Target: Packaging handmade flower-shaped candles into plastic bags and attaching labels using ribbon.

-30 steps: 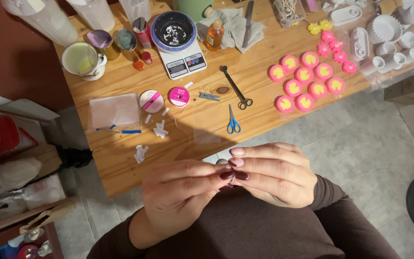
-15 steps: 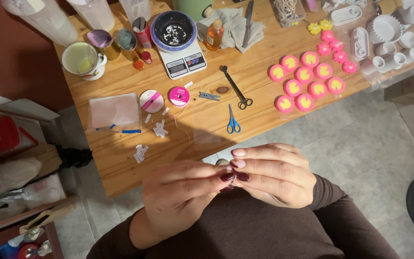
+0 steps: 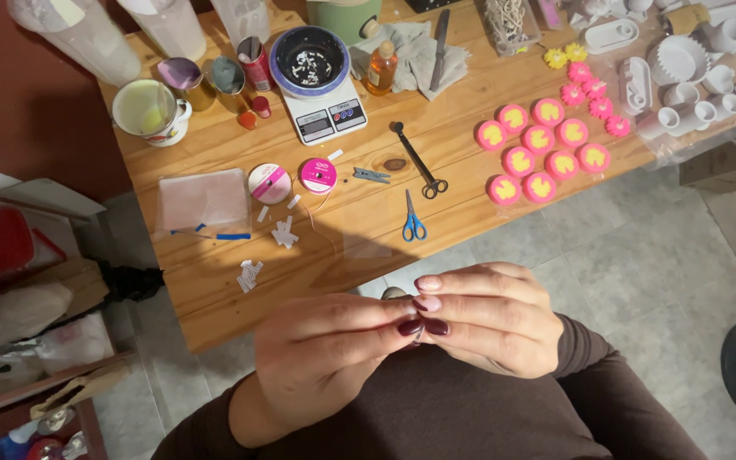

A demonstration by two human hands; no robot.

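My left hand (image 3: 321, 353) and my right hand (image 3: 491, 317) meet fingertip to fingertip over my lap, just below the front edge of the wooden table (image 3: 215, 281). Between the pinched fingers sits something very small (image 3: 395, 294), mostly hidden, and I cannot tell what it is. Both hands have dark red nails. On the table ahead lie blue-handled scissors (image 3: 413, 220), a pink ribbon spool (image 3: 318, 175) with a loose thread trailing toward me, and several small white paper slips (image 3: 283, 232).
Several pink and yellow round pieces (image 3: 541, 151) lie at the right, white moulds (image 3: 683, 77) beyond them. A kitchen scale with a dark bowl (image 3: 315, 64), cups, a long black tool (image 3: 417, 160) and a clear bag (image 3: 204, 200) also sit on the table. Shelves stand at left.
The hands stay pinched together and have sunk slightly lower in view; the table appears a little shifted from head movement.
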